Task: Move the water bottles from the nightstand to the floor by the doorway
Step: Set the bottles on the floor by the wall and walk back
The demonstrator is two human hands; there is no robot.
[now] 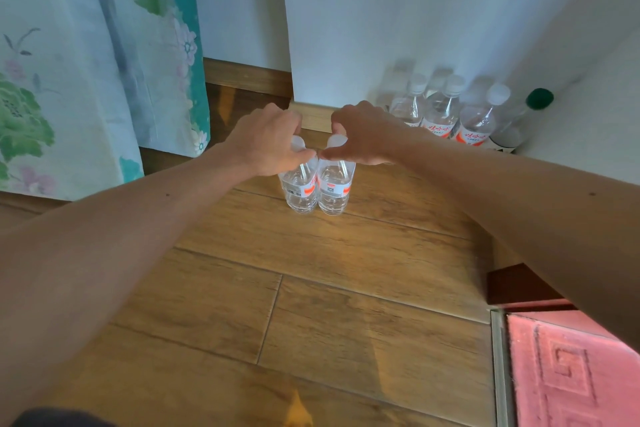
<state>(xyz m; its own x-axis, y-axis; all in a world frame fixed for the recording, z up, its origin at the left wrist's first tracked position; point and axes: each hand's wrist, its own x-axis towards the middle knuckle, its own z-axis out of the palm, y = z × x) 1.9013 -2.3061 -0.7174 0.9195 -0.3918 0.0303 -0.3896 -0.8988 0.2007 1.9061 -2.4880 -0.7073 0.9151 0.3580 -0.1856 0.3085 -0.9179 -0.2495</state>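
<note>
Two water bottles are held upright, side by side and touching, on the wooden floor just in front of the skirting board at the wall corner. The left bottle is grasped at its cap and neck by the left hand, with the fingers curled round it. The right bottle is grasped in the same way by the right hand. The thumbs nearly meet between the two necks. The bases appear to be on the boards, though it cannot be told whether the full weight is yet borne there.

To the right of the skirting board, a row of bottles is seen against the wall, with a green-capped bottle at its far end. A flowered curtain hangs to the left of the skirting board.

The placing is judged to be nearly done, and the risk lies in the release. Each bottle is tall and narrow and is held only at the top, so either could be tipped if a hand is drawn away sideways or a finger catches a cap. Because the two touch, one falling would probably take the other with it. A toppled bottle could also roll towards the row by the wall and knock it over. If the bases are not yet flat, letting go early could leave a bottle rocking.
</note>
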